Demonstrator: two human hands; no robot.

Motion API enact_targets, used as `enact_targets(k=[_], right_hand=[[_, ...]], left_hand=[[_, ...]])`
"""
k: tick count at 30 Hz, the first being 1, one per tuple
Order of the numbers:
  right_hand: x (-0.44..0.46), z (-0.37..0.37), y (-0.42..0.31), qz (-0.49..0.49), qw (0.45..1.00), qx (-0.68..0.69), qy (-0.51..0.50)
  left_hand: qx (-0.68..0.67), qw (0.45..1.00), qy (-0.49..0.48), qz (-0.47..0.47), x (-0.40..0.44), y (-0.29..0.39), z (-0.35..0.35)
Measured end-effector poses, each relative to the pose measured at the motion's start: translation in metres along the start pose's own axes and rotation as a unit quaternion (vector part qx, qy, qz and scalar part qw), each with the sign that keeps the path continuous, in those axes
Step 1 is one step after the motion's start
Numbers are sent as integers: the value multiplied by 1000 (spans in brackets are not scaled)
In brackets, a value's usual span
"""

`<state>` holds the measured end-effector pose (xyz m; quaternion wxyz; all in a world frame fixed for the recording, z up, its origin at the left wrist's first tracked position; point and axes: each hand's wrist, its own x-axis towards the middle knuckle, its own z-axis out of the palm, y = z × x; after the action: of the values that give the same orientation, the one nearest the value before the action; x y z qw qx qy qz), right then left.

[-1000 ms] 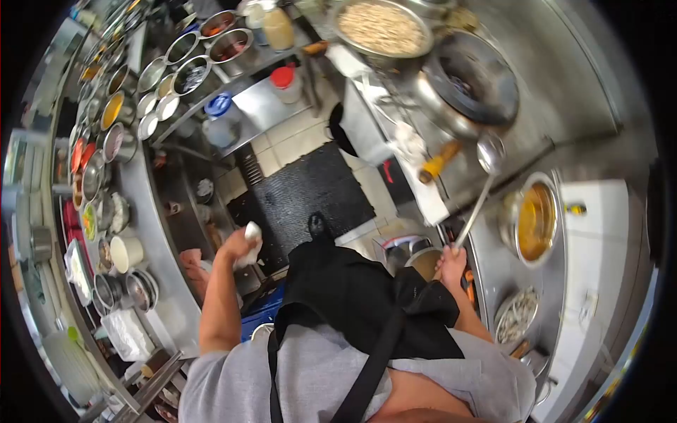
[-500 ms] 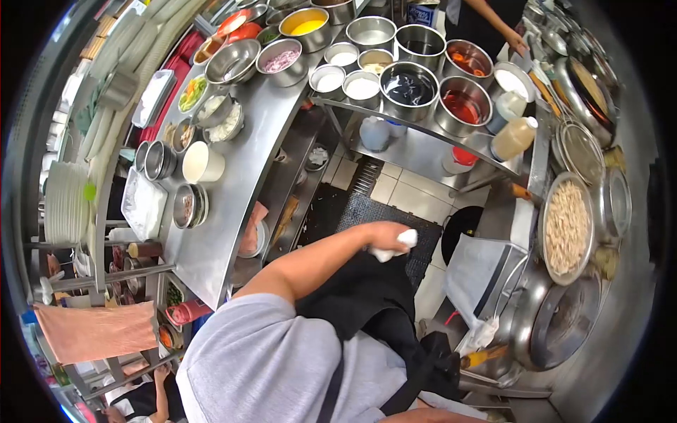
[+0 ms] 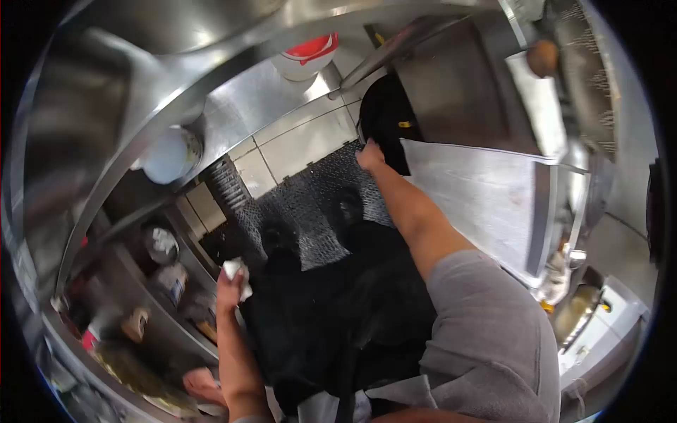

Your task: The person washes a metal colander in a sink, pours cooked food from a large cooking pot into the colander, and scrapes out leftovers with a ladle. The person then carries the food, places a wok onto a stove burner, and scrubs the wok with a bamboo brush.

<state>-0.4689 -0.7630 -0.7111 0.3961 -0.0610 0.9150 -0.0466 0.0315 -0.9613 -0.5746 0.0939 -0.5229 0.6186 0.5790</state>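
Note:
My left hand (image 3: 228,290) is closed around a crumpled white paper towel or cloth (image 3: 245,280), low beside the left shelving. My right hand (image 3: 369,154) reaches forward and down, its fingers bunched at the near edge of a round black bin (image 3: 386,116) with a small yellow mark. The fingertips are partly hidden there. Part of the bin lies in shadow beneath the steel counter on the right.
Black textured matting (image 3: 303,211) covers the floor at my feet. A steel lower shelf (image 3: 247,106) holds a white tub with a red lid (image 3: 308,56) and a pale round container (image 3: 171,156). A pale flat-sided panel (image 3: 479,201) stands right of my arm.
My view has dropped from the counters to the floor. My right arm has come into sight, stretched to the black bin. My left hand has moved left, still holding the white paper or cloth.

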Motion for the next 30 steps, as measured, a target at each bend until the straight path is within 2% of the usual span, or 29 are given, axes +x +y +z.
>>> enact_targets(k=[1, 2, 3, 4, 5, 6, 7, 8, 9, 10, 11, 13, 15, 17, 19, 21, 22, 23, 24, 28, 30], right_hand=[[31, 20, -6, -8, 996, 33, 78], [44, 30, -18, 7, 994, 60, 88], [53, 33, -32, 21, 991, 85, 99], [61, 41, -38, 29, 991, 90, 99], [68, 47, -39, 59, 988, 108, 88], [69, 52, -36, 90, 985, 126, 77], [60, 57, -30, 99, 983, 132, 74], [48, 58, -22, 118, 986, 108, 56], [31, 54, -14, 136, 986, 81, 41], [3, 51, -5, 117, 991, 50, 47], [-31, 48, 1, 96, 994, 20, 55], [-87, 43, 11, 43, 998, -19, 36], [-138, 21, 12, -73, 997, -23, -1], [-187, -24, -6, -104, 994, -14, -6], [-224, -77, -17, -131, 991, -5, 5], [-257, -134, -24, -230, 973, -8, -14], [-282, -160, -31, -234, 971, -42, -22], [-309, -182, -29, -291, 957, 0, 8], [-349, -213, -34, -307, 952, 19, 13], [-522, -369, -33, -343, 935, 64, 61], [-609, -457, -16, -401, 901, 130, 105]], left_hand=[[-49, 998, 24, -1, 11, -13, -9], [9, 999, 39, 11, 19, -29, -23], [-27, 998, 55, 5, 22, -44, -31], [-47, 998, 42, -16, 24, -62, -44], [18, 998, 54, -29, 22, -85, -55], [17, 997, 42, -60, 13, -92, -61], [116, 988, 49, -89, 10, -159, -81], [145, 982, 34, -114, -8, -133, -75], [146, 982, 74, -95, -26, -139, -69], [170, 979, 11, -110, -40, -113, -69], [89, 996, 7, -25, -48, -148, -76], [-46, 996, -9, -79, -73, -104, -70], [-63, 995, -13, -73, -89, -83, -78], [35, 993, -15, -111, -103, -37, -90], [6, 996, -18, -90, -105, -3, -101], [27, 998, -40, -29, -114, 48, -113], [47, 998, -45, -18, -125, 90, -113], [68, 996, -50, -9, -136, 131, -116], [75, 994, -71, -36, -136, 148, -123], [65, 987, -146, 29, -133, 201, -142], [100, 976, -186, 60, -121, 207, -149]])
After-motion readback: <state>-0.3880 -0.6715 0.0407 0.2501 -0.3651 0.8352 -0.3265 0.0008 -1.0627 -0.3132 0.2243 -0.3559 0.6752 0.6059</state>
